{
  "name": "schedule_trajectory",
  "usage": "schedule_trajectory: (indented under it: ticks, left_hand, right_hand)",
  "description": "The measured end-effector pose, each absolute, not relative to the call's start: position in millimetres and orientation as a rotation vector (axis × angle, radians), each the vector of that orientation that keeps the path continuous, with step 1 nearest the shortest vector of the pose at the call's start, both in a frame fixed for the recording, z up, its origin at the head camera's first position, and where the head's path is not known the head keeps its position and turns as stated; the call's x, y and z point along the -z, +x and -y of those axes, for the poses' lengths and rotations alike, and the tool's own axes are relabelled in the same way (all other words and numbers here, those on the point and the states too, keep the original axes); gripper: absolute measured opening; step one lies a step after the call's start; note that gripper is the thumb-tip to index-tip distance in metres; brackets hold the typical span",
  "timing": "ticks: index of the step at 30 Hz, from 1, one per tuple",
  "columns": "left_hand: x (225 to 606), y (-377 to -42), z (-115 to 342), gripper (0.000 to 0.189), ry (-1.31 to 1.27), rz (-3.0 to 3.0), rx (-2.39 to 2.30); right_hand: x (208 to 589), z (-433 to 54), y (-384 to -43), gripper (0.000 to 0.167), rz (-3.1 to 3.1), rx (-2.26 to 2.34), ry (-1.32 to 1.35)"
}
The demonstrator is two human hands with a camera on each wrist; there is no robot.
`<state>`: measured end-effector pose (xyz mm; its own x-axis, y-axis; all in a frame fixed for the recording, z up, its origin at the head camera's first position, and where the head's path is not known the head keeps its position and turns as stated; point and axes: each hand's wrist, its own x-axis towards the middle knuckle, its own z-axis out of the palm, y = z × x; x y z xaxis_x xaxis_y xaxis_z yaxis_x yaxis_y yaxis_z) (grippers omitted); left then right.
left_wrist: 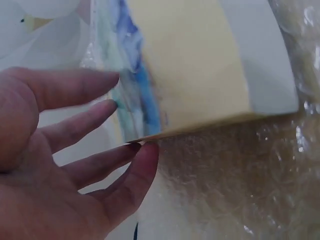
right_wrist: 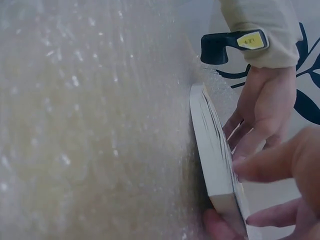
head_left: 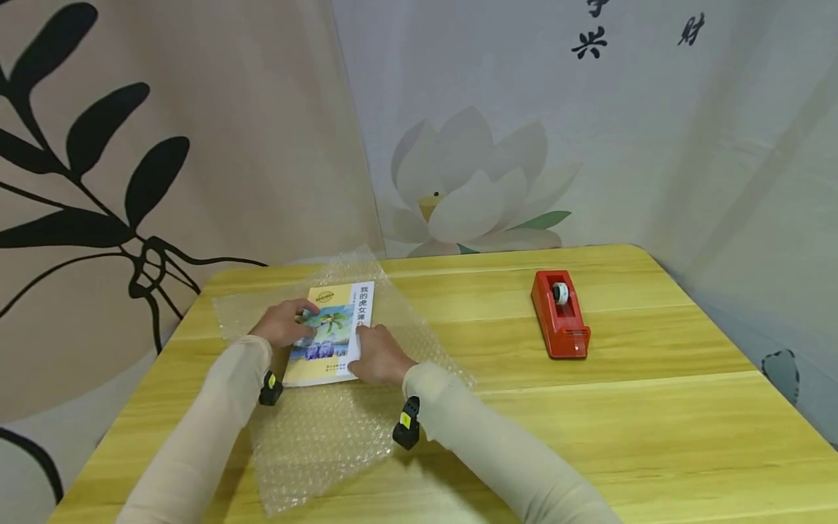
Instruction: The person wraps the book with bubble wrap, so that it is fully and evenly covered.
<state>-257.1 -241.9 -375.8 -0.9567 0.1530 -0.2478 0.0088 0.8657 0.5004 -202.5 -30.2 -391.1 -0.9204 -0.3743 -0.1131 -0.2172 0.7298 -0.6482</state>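
A paperback book (head_left: pixel 332 306) with a yellow cover, a blue palm-tree picture and a white title strip lies over a sheet of clear bubble wrap (head_left: pixel 321 444). My left hand (head_left: pixel 286 323) holds its left edge, some fingertips over the cover and others at the edge in the left wrist view. At the opposite edge, my right hand (head_left: pixel 381 355) grips the lower right side. In the right wrist view one fingertip shows below the book (right_wrist: pixel 206 155) and others lie against its upper side. Whether the whole book touches the wrap cannot be told.
A red tape dispenser (head_left: pixel 563 320) with a small roll of tape (head_left: pixel 560 293) stands on the right part of the wooden table (head_left: pixel 655 422). Behind the table hangs a printed curtain (head_left: pixel 275 131). The wrap reaches past the book on several sides.
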Motion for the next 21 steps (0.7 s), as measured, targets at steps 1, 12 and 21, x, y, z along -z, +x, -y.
schedule_trajectory:
  ticks: [1,12,21]
  left_hand:
    - [374.9,-255.5,241.5,0.045,0.125,-2.745,-0.737]
    - [377.3,-236.9,241.3,0.067,0.196,-2.682,-0.725]
    - [379.1,-233.0,239.1,0.069,0.207,-2.713,-0.676]
  right_hand:
    - [390.9,29.9,-201.7,0.054,-2.694,0.974,-0.461]
    - [382.3,21.7,-190.7,0.072,-2.668,0.891,-0.481]
    - [375.9,10.2,-184.6,0.070,-2.665,0.858,-0.563]
